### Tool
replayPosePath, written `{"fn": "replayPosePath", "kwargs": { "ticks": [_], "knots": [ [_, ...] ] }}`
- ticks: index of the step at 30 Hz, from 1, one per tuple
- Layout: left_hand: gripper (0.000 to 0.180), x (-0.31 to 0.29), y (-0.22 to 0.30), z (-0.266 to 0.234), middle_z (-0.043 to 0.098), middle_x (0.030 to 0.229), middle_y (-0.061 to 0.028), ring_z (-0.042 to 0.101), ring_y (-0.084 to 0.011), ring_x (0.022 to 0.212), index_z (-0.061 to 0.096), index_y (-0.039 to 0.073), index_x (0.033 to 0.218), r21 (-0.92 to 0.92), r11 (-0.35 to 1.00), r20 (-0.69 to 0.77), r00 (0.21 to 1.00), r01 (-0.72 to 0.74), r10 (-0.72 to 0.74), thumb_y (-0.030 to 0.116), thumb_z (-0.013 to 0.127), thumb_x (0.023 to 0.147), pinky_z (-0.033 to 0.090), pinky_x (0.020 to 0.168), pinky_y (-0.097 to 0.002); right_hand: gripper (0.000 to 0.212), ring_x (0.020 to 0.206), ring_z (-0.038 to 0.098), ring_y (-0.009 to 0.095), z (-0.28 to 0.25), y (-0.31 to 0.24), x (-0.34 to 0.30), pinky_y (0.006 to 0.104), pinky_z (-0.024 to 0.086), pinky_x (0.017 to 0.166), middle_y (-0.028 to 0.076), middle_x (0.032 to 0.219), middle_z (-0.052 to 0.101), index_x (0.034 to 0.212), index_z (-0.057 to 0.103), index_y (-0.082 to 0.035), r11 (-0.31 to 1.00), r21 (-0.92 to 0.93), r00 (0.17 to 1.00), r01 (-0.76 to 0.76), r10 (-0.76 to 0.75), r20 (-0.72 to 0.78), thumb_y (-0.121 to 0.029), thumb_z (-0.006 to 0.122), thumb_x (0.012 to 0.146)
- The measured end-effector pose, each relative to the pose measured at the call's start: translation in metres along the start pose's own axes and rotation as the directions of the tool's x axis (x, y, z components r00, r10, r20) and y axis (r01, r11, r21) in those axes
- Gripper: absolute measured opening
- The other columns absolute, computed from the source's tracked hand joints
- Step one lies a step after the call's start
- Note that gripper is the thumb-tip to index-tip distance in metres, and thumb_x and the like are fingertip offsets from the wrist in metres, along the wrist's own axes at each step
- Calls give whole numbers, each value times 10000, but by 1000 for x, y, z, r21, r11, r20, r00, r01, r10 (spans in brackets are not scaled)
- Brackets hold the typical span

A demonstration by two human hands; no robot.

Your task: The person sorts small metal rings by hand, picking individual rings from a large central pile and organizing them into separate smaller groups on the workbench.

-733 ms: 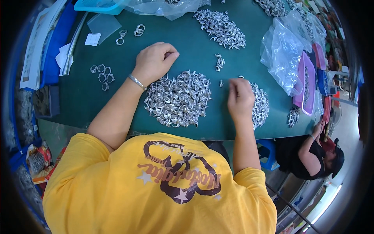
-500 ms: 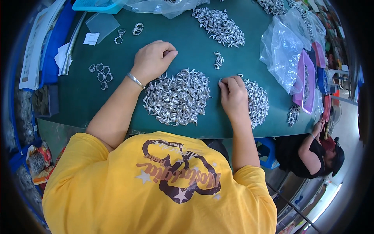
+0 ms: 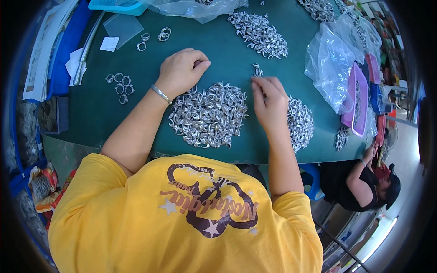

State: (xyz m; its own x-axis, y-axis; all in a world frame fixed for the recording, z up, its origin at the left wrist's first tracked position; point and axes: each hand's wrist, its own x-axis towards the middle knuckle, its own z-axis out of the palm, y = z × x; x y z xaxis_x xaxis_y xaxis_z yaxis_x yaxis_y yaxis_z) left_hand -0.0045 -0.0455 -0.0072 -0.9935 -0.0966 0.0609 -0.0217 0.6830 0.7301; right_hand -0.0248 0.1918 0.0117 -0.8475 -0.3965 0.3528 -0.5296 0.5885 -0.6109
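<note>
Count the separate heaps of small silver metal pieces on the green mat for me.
5 heaps in view: the big centre heap by the left hand, one beside the right hand at, one farther back, one top right, a small one. Bags may hide more.

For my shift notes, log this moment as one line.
left hand: fisted by big pile of curved silver metal pieces | right hand: fingers on green mat
</note>
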Motion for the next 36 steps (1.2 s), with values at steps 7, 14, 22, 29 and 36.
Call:
{"fn": "replayPosePath", "kwargs": {
  "ticks": [7,14,22,29,36],
  "knots": [
    [148,0,1,1,641,818,-54,629,-229,726,695,83,869,-9,1000,-8,1000,6,-6,224,649,854,479,644,-327,98,765,614,345,-12,16,-5,397,507,689,147,840,626,884,678,0,988,-45,984,-149,153,91,0,655,788],
    [158,0,-1,2,619,807,-52,588,-204,661,686,61,879,-8,1000,-6,1000,-18,18,213,644,867,455,609,-317,54,750,605,359,-3,7,-15,423,509,691,157,822,613,816,649,-6,967,-255,999,1,12,53,-21,647,763],
    [155,1,0,3,625,804,-56,606,-212,688,687,61,876,-11,999,-14,999,-32,32,210,644,865,460,616,-322,92,762,601,358,-64,27,-26,449,492,695,168,854,629,838,670,-13,790,-610,996,-70,93,5,8,634,756],
    [157,0,1,1,629,808,-58,616,-224,707,687,65,874,-6,1000,4,1000,-14,14,217,649,860,466,627,-326,169,746,623,348,-22,-10,-38,405,521,691,164,869,614,923,657,-5,992,-111,983,-66,84,161,31,631,759],
    [152,0,0,0,638,820,-60,628,-229,727,691,72,874,-6,1000,4,1000,1,-1,218,649,859,478,644,-328,112,733,629,248,-23,-31,-22,319,508,646,128,840,624,855,660,7,946,295,973,-138,73,220,42,636,751]
  ]
}}
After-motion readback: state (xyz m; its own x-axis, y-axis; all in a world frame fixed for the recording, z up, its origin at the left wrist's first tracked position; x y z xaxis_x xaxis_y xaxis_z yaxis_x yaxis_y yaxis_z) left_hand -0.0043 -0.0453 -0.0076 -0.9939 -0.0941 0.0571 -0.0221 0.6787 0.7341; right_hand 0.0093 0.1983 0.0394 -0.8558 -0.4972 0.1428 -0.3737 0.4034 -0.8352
